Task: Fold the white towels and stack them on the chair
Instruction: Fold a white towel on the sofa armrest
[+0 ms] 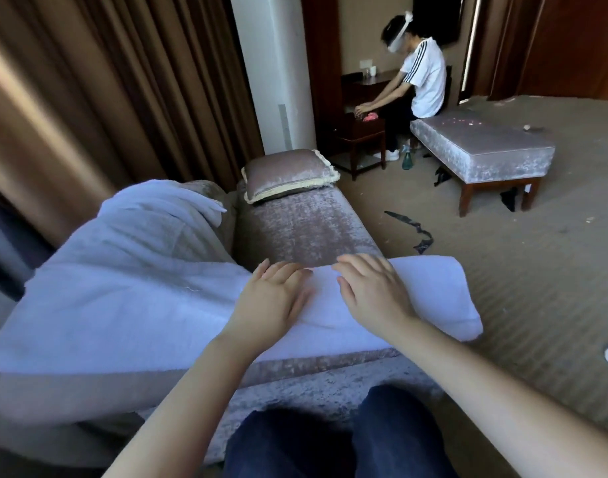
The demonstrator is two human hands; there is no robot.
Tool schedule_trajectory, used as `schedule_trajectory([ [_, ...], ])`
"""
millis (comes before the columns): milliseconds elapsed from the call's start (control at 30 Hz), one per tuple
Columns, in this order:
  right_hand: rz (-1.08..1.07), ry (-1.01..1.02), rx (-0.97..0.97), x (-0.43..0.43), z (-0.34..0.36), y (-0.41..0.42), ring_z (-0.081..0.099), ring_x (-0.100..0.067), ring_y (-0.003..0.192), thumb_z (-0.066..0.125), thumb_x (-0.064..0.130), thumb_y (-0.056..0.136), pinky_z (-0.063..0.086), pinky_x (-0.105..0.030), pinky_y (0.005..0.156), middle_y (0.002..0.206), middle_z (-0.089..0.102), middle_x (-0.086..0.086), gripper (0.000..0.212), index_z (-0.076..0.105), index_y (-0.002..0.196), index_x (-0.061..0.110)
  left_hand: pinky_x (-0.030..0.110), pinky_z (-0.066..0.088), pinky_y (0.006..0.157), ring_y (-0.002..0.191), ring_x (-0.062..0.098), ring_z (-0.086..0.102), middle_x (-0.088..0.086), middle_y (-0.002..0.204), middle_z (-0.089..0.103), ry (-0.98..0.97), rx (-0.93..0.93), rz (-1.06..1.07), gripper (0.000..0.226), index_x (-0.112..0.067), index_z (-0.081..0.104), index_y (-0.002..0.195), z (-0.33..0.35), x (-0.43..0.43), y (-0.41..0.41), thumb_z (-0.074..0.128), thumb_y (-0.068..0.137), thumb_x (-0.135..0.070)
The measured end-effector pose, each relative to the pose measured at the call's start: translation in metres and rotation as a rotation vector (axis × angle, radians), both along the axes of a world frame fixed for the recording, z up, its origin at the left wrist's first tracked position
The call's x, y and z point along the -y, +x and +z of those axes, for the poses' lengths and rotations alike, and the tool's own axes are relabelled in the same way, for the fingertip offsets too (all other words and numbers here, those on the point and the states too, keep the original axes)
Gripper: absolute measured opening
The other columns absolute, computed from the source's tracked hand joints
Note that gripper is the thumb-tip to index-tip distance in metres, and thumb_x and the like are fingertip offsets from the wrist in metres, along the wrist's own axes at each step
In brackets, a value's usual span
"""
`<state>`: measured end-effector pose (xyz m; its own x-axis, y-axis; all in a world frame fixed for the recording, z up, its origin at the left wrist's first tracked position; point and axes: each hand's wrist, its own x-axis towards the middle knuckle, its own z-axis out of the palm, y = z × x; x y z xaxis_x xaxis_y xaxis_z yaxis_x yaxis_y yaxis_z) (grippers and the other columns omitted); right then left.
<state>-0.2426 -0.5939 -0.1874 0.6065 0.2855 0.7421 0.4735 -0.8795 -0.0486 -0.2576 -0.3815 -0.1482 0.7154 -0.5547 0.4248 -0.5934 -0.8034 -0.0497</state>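
Pressing flat, left hand (274, 298) and right hand (373, 291) rest on white towel (430, 291).

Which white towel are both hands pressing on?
The folded towel on the seat: left hand and right hand lie flat on it. The other towel drapes unfolded to its left.

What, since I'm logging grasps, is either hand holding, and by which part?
Nothing is gripped. The left hand and right hand press flat on top of the white towel.
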Motion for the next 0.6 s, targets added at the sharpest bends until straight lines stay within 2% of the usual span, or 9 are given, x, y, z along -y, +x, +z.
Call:
schedule_trajectory([
  [67, 0.053, 0.007, -0.001, -0.033, 0.008, 0.006, 0.061, -0.024, 0.098, 0.04, 0.023, 0.092, 0.035, -0.032, 0.089, 0.107, 0.067, -0.002, 0.033, 0.07, 0.101, 0.013, 0.043, 0.047, 0.094, 0.104, 0.028, 0.062, 0.005, 0.117, 0.066, 0.011, 0.085, 0.092, 0.039, -0.012, 0.066, 0.114, 0.015, -0.046, -0.003, 0.036, 0.098, -0.029],
  [200, 0.202, 0.002, -0.027, -0.108, 0.023, 0.014, 0.061, -0.025, 0.09, 0.041, 0.025, 0.091, 0.037, -0.033, 0.084, 0.097, 0.066, 0.0, 0.03, 0.069, 0.092, 0.013, 0.042, 0.051, 0.082, 0.098, 0.031, 0.065, 0.005, 0.113, 0.068, 0.019, 0.179, 0.371, 0.038, -0.011, 0.068, 0.111, 0.035, -0.146, -0.018, 0.037, 0.092, -0.023],
  [300, 0.25, -0.041, -0.108, -0.161, 0.033, 0.022, 0.059, -0.025, 0.082, 0.037, 0.03, 0.091, 0.042, -0.037, 0.077, 0.084, 0.064, 0.001, 0.034, 0.066, 0.084, 0.013, 0.038, 0.047, 0.06, 0.081, 0.034, 0.064, 0.007, 0.097, 0.067, 0.005, 0.204, 0.554, 0.014, -0.009, 0.067, 0.097, 0.037, -0.204, -0.03, 0.064, 0.083, -0.008],
  [367, 0.258, -0.075, -0.187, -0.189, 0.041, 0.029, 0.059, -0.027, 0.077, 0.032, 0.033, 0.091, 0.047, -0.039, 0.071, 0.077, 0.062, 0.0, 0.04, 0.065, 0.081, 0.013, 0.032, 0.036, 0.051, 0.069, 0.033, 0.06, 0.006, 0.086, 0.064, -0.003, 0.179, 0.633, 0.022, -0.008, 0.065, 0.087, 0.035, -0.231, -0.038, 0.079, 0.072, -0.002],
  [433, 0.261, -0.124, -0.294, -0.212, 0.05, 0.04, 0.06, -0.029, 0.083, 0.03, 0.033, 0.093, 0.047, -0.04, 0.076, 0.086, 0.065, -0.002, 0.041, 0.066, 0.091, 0.014, 0.031, 0.035, 0.05, 0.066, 0.032, 0.06, 0.007, 0.084, 0.064, -0.001, 0.185, 0.649, 0.025, -0.008, 0.065, 0.085, 0.033, -0.25, -0.042, 0.082, 0.069, -0.002],
  [533, 0.312, -0.183, -0.523, -0.233, 0.063, 0.06, 0.058, -0.025, 0.105, 0.037, 0.032, 0.101, 0.039, -0.037, 0.092, 0.114, 0.062, 0.0, 0.031, 0.06, 0.116, 0.017, 0.03, 0.035, 0.049, 0.063, 0.031, 0.06, 0.005, 0.081, 0.064, -0.009, 0.223, 0.634, 0.011, -0.009, 0.067, 0.083, 0.032, -0.271, -0.042, 0.074, 0.077, -0.003],
  [600, 0.355, -0.201, -0.575, -0.245, 0.07, 0.067, 0.058, -0.022, 0.103, 0.039, 0.036, 0.102, 0.039, -0.036, 0.092, 0.109, 0.063, 0.001, 0.03, 0.063, 0.109, 0.019, 0.029, 0.035, 0.05, 0.062, 0.03, 0.06, 0.003, 0.08, 0.063, -0.023, 0.21, 0.633, 0.007, -0.012, 0.068, 0.081, 0.032, -0.28, -0.039, 0.07, 0.078, -0.006],
])
